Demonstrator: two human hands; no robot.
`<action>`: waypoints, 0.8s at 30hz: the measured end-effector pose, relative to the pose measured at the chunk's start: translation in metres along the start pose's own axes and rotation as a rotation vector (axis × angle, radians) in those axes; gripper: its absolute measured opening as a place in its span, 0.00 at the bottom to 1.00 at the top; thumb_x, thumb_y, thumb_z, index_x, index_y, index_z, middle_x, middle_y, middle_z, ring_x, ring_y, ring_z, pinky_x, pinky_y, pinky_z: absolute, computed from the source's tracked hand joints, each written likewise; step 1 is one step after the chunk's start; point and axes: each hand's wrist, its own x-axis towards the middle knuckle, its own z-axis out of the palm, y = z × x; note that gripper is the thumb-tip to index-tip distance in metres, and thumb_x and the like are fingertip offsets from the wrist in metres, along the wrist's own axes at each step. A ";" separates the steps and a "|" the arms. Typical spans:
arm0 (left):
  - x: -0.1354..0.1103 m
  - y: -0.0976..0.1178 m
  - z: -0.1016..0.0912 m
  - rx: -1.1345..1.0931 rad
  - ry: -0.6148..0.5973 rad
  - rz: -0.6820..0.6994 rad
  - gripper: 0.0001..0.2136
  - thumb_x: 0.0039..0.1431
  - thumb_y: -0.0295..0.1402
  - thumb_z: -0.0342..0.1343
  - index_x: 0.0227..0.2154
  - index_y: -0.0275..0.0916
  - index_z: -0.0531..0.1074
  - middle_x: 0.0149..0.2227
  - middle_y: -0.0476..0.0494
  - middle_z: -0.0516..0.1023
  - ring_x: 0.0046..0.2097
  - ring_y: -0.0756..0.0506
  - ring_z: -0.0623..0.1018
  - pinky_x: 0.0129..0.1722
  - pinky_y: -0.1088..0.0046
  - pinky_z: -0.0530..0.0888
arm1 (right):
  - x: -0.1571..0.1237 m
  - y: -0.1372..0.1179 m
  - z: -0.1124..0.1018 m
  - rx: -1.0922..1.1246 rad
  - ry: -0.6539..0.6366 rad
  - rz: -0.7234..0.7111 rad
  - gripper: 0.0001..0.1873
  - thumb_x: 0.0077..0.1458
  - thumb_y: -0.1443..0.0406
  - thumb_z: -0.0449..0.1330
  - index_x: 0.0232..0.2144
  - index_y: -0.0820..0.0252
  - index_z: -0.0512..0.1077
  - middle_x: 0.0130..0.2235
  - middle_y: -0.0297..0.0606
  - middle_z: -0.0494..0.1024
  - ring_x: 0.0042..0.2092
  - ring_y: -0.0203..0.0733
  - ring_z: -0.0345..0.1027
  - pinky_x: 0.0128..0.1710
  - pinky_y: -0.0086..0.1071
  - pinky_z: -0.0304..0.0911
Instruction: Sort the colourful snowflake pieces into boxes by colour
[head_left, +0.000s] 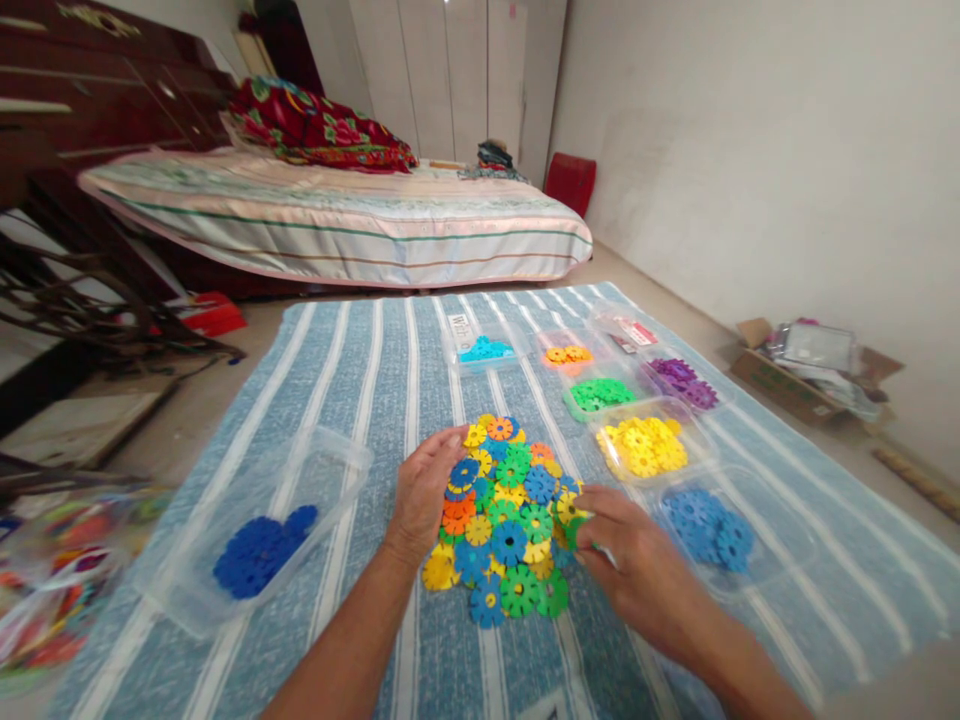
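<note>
A mixed pile of flat, notched plastic interlocking discs in yellow, blue, green and orange lies on the striped cloth in front of me. My left hand rests along the pile's left side, fingers stretched toward a yellow disc at its upper edge. On the right edge, the fingers of my right hand close around a green disc, partly hidden by them. To the left, a clear plastic box holds dark blue discs.
Clear boxes on the right hold light blue, yellow, green, purple and orange discs. Turquoise discs sit in another box at the back. A bed and cardboard box stand beyond.
</note>
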 end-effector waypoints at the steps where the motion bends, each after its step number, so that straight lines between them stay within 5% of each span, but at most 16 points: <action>1: 0.000 0.001 0.000 -0.001 -0.003 -0.002 0.14 0.48 0.41 0.60 0.36 0.38 0.75 0.40 0.44 0.79 0.37 0.47 0.78 0.38 0.74 0.72 | -0.002 0.002 -0.008 -0.025 0.038 0.010 0.11 0.56 0.70 0.51 0.25 0.58 0.71 0.45 0.39 0.74 0.52 0.41 0.63 0.54 0.38 0.58; 5: 0.000 0.002 0.001 -0.008 -0.006 -0.005 0.14 0.48 0.40 0.60 0.36 0.38 0.75 0.41 0.44 0.79 0.40 0.46 0.78 0.38 0.74 0.72 | -0.015 0.023 -0.043 -0.187 0.172 0.074 0.13 0.57 0.65 0.50 0.26 0.56 0.73 0.45 0.40 0.74 0.49 0.44 0.66 0.51 0.40 0.61; 11: 0.000 0.001 0.001 -0.002 -0.012 -0.002 0.14 0.48 0.40 0.60 0.36 0.37 0.75 0.42 0.43 0.79 0.40 0.46 0.78 0.38 0.75 0.73 | -0.033 0.062 -0.067 -0.475 0.110 0.214 0.17 0.57 0.63 0.47 0.26 0.56 0.74 0.39 0.41 0.76 0.39 0.47 0.71 0.37 0.40 0.67; 19: -0.001 0.001 0.001 0.007 0.002 -0.010 0.14 0.48 0.40 0.60 0.37 0.38 0.75 0.42 0.43 0.78 0.43 0.45 0.77 0.38 0.75 0.73 | -0.014 0.015 -0.027 -0.242 0.083 0.102 0.14 0.59 0.66 0.48 0.31 0.57 0.73 0.41 0.40 0.75 0.43 0.40 0.67 0.44 0.32 0.62; 24: 0.000 0.001 0.001 0.004 -0.007 -0.004 0.14 0.48 0.40 0.60 0.37 0.38 0.75 0.42 0.44 0.78 0.45 0.44 0.76 0.40 0.74 0.72 | 0.011 -0.006 0.004 -0.295 -0.117 0.289 0.08 0.56 0.65 0.52 0.34 0.58 0.72 0.37 0.40 0.75 0.41 0.44 0.67 0.39 0.34 0.60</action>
